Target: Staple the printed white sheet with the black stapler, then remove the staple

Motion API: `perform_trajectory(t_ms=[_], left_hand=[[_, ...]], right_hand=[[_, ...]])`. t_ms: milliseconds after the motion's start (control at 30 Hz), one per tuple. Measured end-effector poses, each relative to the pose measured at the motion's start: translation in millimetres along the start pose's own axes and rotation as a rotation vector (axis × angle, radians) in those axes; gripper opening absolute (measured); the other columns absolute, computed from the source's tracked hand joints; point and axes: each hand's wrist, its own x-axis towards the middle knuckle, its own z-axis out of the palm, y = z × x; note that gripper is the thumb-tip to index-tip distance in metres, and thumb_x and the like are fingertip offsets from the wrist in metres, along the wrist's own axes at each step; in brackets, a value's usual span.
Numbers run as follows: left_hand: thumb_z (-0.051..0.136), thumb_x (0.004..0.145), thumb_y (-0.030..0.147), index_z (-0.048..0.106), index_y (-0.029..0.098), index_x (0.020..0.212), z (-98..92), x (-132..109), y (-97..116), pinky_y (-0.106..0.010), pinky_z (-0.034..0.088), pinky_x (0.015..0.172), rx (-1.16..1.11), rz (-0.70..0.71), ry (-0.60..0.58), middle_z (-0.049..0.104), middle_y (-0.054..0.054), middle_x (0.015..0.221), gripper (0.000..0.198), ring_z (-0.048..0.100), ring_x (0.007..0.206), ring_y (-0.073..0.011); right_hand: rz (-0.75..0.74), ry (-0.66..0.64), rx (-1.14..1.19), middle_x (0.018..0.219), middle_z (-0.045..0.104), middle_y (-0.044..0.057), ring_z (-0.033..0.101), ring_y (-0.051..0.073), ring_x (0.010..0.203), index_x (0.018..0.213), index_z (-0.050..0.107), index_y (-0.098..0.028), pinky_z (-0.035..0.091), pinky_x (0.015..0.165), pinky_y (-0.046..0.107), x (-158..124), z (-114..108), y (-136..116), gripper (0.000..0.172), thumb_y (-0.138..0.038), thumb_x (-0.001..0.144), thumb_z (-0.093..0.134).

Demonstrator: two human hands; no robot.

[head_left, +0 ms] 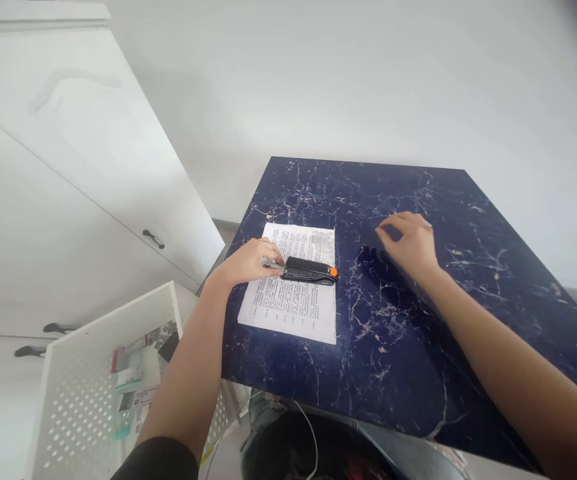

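Observation:
A black stapler [310, 270] with an orange end lies across the printed papers [288, 313] on the table. At the stapler's left end, my left hand [253, 261] has its fingers closed around a grey piece that sticks out of it. My right hand [411, 241], with a ring on one finger, hovers over the bare tabletop to the right of the papers. Its thumb and index fingertips meet in a pinch; whether anything small sits between them I cannot make out.
The dark blue marble-patterned table [383, 360] stands by a white wall [348, 80]. On the left are a white cabinet [68, 167] with black handles and a white perforated basket [78, 407] holding small packages. A white cable [312, 433] hangs below the front edge.

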Motion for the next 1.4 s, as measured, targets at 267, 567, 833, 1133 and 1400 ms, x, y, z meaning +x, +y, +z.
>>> perform_trajectory(t_ms=[267,567,833,1133,1400], left_hand=[[0.075,0.085,0.037,0.082,0.032,0.090,0.5,-3,0,-0.050,0.047,0.103,0.009,-0.011,0.016,0.078,-0.005,0.097,0.010,0.071,0.097,-0.0264],[0.076,0.084,0.041,0.083,0.033,0.097,-2.2,-6,-4,-0.049,0.050,0.101,0.016,-0.072,-0.022,0.078,-0.006,0.100,0.017,0.072,0.099,-0.0273],[0.072,0.088,0.036,0.082,0.037,0.105,-16.5,-18,-7,-0.046,0.054,0.096,-0.055,-0.105,-0.001,0.079,-0.004,0.110,0.020,0.071,0.105,-0.0265],[0.063,0.091,0.026,0.079,0.039,0.114,-21.5,-23,-15,-0.043,0.056,0.098,-0.099,-0.126,-0.056,0.078,-0.004,0.118,0.031,0.071,0.110,-0.0245],[0.070,0.086,0.026,0.082,0.038,0.104,-14.8,-19,-21,-0.039,0.058,0.091,-0.125,-0.116,-0.025,0.079,-0.002,0.109,0.025,0.074,0.100,-0.0230]], right_hand=[[0.368,-0.068,-0.185,0.112,0.071,0.025,0.060,0.037,0.110,0.105,0.075,-0.019,0.041,0.094,0.050,46,-4,124,0.031,-0.038,0.081,0.071],[0.434,-0.022,-0.179,0.071,0.070,0.006,0.071,0.032,0.086,0.070,0.068,-0.030,0.048,0.094,0.049,41,0,135,0.009,-0.028,0.078,0.065],[0.219,-0.131,0.222,0.086,0.078,0.010,0.072,0.023,0.080,0.088,0.077,-0.018,0.056,0.087,0.040,84,51,15,0.013,-0.020,0.076,0.077],[-0.067,-0.400,0.425,0.080,0.077,0.004,0.071,0.021,0.078,0.080,0.077,-0.019,0.057,0.089,0.039,142,145,-132,0.011,-0.012,0.074,0.081],[-0.136,-0.451,0.529,0.104,0.078,0.007,0.071,0.026,0.094,0.102,0.078,-0.023,0.056,0.088,0.044,83,62,-136,0.026,-0.043,0.098,0.061]])
